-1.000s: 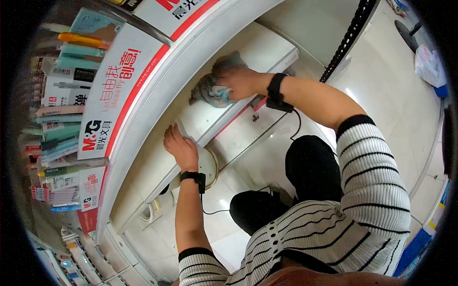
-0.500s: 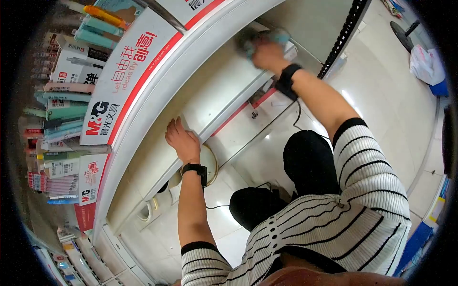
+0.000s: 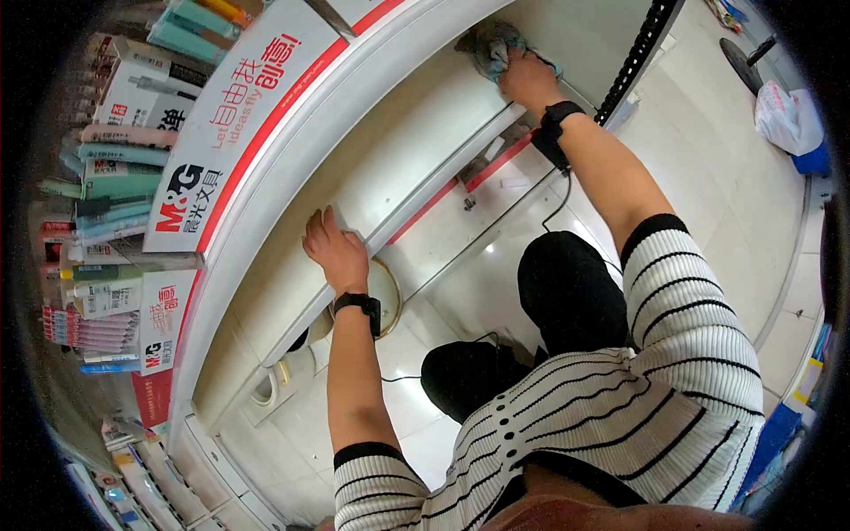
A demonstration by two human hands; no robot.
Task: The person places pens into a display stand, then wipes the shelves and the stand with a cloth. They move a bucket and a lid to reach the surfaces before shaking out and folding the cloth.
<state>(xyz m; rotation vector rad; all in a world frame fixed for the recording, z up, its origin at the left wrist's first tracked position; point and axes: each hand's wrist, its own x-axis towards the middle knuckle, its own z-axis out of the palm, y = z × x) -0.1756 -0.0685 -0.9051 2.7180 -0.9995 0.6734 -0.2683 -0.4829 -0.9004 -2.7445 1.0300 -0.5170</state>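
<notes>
My right hand (image 3: pixel 529 81) is closed on a crumpled grey-green cloth (image 3: pixel 496 53), pressed to the far end of a long cream shelf (image 3: pixel 390 159) beside its end panel. Lower down the same shelf, my left hand (image 3: pixel 336 250) rests near the front edge with its fingers spread, holding nothing. Each wrist wears a black band with a small device.
Pens and boxed stationery (image 3: pixel 124 168) fill the rack at the left, behind a printed sign strip (image 3: pixel 239 115). A lower shelf (image 3: pixel 469 208) with small items lies beneath. A round container (image 3: pixel 382 296) stands below my left hand. A white bag (image 3: pixel 788 119) sits at the right.
The cloth and my right hand, blurred before, are now sharper and a little further right on the shelf. My left hand stays in nearly the same place. The view has shifted slightly.
</notes>
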